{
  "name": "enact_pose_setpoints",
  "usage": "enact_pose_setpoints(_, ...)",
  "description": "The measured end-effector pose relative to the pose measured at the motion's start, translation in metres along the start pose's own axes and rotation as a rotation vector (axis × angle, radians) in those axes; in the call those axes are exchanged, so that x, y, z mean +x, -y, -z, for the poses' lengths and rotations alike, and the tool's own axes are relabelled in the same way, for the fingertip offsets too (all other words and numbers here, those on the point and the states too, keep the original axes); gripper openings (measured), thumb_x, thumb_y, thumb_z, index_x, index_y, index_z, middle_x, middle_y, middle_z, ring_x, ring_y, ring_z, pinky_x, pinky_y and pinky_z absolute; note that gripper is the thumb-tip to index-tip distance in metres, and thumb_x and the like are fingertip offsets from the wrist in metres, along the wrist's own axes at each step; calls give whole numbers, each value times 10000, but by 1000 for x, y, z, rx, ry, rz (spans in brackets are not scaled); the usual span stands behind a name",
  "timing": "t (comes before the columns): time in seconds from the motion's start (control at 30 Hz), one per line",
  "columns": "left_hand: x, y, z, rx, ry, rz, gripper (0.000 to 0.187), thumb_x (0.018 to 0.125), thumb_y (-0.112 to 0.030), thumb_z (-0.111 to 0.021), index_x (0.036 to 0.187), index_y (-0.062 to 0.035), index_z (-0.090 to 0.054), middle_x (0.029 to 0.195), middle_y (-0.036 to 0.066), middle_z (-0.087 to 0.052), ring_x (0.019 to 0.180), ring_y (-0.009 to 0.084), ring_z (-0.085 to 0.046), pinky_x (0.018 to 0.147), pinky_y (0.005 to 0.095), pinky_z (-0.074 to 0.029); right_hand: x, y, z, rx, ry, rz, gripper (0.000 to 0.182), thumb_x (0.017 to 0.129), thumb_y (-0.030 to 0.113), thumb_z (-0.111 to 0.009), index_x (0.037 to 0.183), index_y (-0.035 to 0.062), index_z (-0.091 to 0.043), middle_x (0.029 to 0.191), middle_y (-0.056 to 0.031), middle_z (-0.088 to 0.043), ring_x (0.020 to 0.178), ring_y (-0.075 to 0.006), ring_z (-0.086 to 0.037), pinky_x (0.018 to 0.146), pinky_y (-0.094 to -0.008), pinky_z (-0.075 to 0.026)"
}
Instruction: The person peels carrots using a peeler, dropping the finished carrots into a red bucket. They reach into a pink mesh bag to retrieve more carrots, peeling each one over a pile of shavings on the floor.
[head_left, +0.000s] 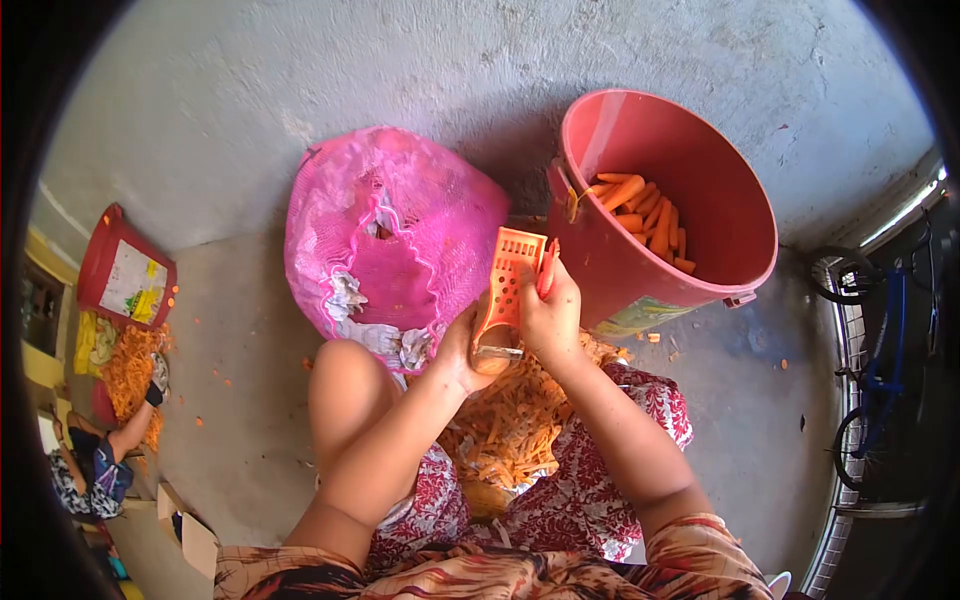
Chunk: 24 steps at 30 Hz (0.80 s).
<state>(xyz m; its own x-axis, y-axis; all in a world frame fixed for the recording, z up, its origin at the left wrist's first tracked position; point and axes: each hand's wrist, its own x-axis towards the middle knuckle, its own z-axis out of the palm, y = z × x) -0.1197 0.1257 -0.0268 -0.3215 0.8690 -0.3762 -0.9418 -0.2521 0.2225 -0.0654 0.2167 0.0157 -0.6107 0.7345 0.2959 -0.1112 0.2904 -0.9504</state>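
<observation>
Both my hands are raised over my lap, around an orange plastic grater (511, 275) with rows of slots and holes. My left hand (465, 352) is closed around its lower end, near a metal blade (498, 352). My right hand (552, 312) presses against the grater's right side, thumb towards its face, and grips a slim red handle (547, 268); what tool it belongs to is hidden. Under my hands, a heap of carrot peelings (505, 430) lies between my knees.
A large red bucket (690, 250) holding peeled carrots (645, 215) leans at the right. Beside it stands a pink mesh sack (400, 190) with crumpled paper. At far left, another person's hand (158, 378) is near more peelings (128, 375) and a red bucket (105, 262). A bicycle (880, 370) stands right.
</observation>
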Motion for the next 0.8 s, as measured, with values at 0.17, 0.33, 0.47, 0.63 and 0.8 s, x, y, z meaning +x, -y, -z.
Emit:
enact_pose_setpoints(0.17,1,-2,-8,3,-18,-2,294,886,-240,-329,1050,-42,-472,970,76,-556,853,169,-556,747,308,-460,-1,0,-3,-95,40,42,73,795,63,-480,816,-7,-480,628,-172,-533,560,-287,-545,538,-329,-427)
enact_pose_setpoints(0.33,-2,-4,-7,-5,60,25,303,891,-244,-321,1065,-41,-462,989,88,-544,879,174,-547,786,307,-447,-4,1,-4,-107,61,27,61,776,35,-475,817,-11,-480,647,-182,-544,601,-312,-564,540,-336,-431)
enact_pose_setpoints(0.47,0,-8,-8,67,15,33,336,881,-308,-339,1043,-43,-466,939,86,-554,815,178,-564,717,321,-476,-4,-12,-5,-84,-1,95,34,759,-3,-470,787,-9,-488,625,-152,-524,550,-237,-526,531,-304,-419)
enact_pose_setpoints(0.63,-32,2,-13,412,39,311,453,848,-436,-344,887,-11,-495,638,105,-551,476,208,-559,383,344,-485,53,-18,39,-138,-293,-36,60,813,54,-466,799,-1,-487,655,-75,-511,565,-124,-445,545,-261,-399)
enact_pose_setpoints(0.8,-16,-12,2,277,79,312,380,859,-408,-335,977,-81,-489,699,80,-565,550,206,-565,406,342,-475,29,7,27,54,-241,-58,89,827,72,-461,865,2,-501,657,-38,-511,599,-88,-455,543,-242,-404)
